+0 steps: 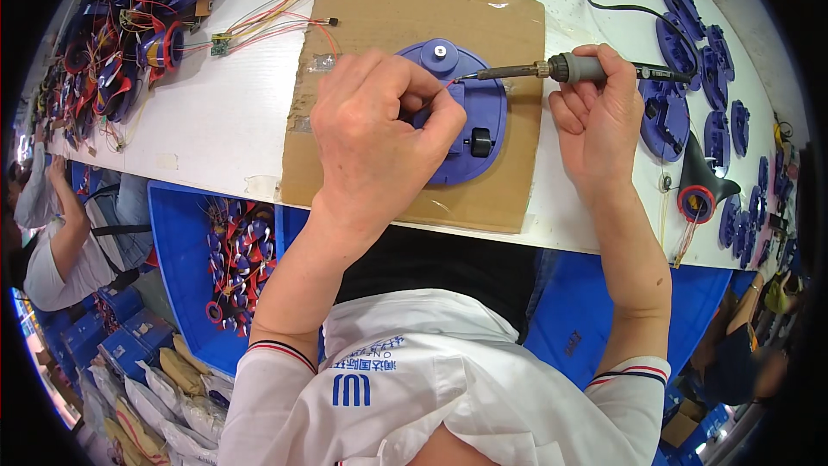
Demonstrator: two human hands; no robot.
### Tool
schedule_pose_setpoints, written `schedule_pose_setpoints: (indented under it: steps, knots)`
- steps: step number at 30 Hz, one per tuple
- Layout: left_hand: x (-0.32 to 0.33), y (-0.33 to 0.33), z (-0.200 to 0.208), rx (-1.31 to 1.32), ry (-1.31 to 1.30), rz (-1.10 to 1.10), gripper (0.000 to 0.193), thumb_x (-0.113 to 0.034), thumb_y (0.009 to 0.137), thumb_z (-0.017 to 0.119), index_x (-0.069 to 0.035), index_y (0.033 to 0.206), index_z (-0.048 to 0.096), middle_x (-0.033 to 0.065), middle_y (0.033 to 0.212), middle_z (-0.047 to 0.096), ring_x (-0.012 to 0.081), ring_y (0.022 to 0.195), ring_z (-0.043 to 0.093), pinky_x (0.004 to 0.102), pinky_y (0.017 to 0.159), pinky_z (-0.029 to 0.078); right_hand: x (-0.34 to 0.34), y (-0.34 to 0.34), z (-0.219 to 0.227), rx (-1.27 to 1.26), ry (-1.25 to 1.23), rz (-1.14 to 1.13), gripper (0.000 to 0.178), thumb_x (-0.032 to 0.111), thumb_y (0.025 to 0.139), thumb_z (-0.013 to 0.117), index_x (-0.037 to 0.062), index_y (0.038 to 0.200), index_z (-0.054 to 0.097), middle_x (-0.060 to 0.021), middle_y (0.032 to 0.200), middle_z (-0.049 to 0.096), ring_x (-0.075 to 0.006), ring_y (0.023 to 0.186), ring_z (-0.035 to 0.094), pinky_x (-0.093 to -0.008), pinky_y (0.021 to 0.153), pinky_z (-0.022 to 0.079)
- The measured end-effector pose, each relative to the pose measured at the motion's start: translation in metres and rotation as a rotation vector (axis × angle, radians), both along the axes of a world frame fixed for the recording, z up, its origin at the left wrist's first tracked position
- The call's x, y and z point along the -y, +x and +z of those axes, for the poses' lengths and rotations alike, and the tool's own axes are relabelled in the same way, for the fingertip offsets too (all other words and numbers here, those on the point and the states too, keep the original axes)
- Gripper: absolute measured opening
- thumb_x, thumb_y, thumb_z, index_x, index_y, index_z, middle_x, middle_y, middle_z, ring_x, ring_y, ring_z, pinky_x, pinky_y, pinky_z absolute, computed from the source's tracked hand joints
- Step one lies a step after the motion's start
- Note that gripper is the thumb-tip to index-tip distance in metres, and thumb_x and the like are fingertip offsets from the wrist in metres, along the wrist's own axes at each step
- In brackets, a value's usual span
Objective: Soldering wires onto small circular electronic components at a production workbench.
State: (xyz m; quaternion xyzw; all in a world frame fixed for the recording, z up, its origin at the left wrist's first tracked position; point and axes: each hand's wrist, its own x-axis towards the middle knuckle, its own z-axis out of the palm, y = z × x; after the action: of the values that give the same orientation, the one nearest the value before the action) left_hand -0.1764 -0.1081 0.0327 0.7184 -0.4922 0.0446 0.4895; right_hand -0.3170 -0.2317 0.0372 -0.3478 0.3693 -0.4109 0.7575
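Soldering iron is needing steadiness, right hand gripping it, left hand seemingly pinching a thin red wire

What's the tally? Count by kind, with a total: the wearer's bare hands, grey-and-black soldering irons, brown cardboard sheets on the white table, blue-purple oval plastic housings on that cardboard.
Bare left hand and bare right hand: 2
Grey-and-black pen-shaped soldering iron: 1
Flat brown cardboard sheet: 1
Blue-purple oval plastic housing: 1
Total: 5
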Motion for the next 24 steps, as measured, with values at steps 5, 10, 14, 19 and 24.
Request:
schedule_pose_setpoints:
  steps: [5,10,14,19,24]
  knots:
    - [0.0002,0.0009,0.0006,0.016,0.002,-0.007,0.015,0.001,0.059,0.065,-0.010,0.059,0.054,-0.0042,0.055,0.045,0.0117,0.054,0.039,0.0236,0.057,0.035,0.0023,-0.0016,-0.0032,0.019,-0.009,-0.011,0.021,0.023,0.089,0.052,0.0025,0.087,0.056,0.0037,0.054,0.036,-0.0033,0.044,0.016,-0.0186,0.038,0.016]
    - [0.0003,0.0012,0.0010,0.024,0.015,-0.009,0.015,0.000,0.059,0.065,-0.010,0.059,0.054,-0.0043,0.055,0.046,0.0117,0.054,0.039,0.0237,0.058,0.035,0.0028,-0.0020,-0.0036,0.025,0.001,-0.017,0.020,0.022,0.088,0.052,0.0025,0.087,0.057,0.0037,0.054,0.036,-0.0033,0.044,0.016,-0.0186,0.038,0.016]
    - [0.0004,0.0010,0.0009,0.032,0.019,-0.006,0.015,0.000,0.059,0.066,-0.010,0.059,0.055,-0.0044,0.055,0.046,0.0117,0.055,0.039,0.0238,0.059,0.035,0.0024,-0.0014,-0.0024,0.041,0.027,-0.032,0.020,0.022,0.088,0.053,0.0025,0.087,0.057,0.0038,0.053,0.035,-0.0034,0.044,0.016,-0.0186,0.038,0.016]
    - [0.0001,0.0005,0.0012,0.036,0.027,-0.005,0.015,-0.001,0.059,0.066,-0.010,0.059,0.055,-0.0045,0.056,0.046,0.0115,0.055,0.040,0.0243,0.061,0.035,0.0033,-0.0026,-0.0030,0.035,-0.002,-0.035,0.020,0.022,0.088,0.053,0.0020,0.087,0.057,0.0040,0.053,0.035,-0.0031,0.044,0.016,-0.0185,0.038,0.016]
    - [-0.0005,0.0012,0.0017,0.088,0.051,0.006,0.014,-0.002,0.060,0.066,-0.011,0.060,0.055,-0.0046,0.057,0.047,0.0115,0.057,0.040,0.0248,0.062,0.034,0.0073,-0.0055,-0.0040,0.060,0.002,-0.041,0.021,0.022,0.088,0.053,0.0014,0.088,0.056,0.0038,0.053,0.036,-0.0028,0.043,0.016,-0.0184,0.038,0.016]
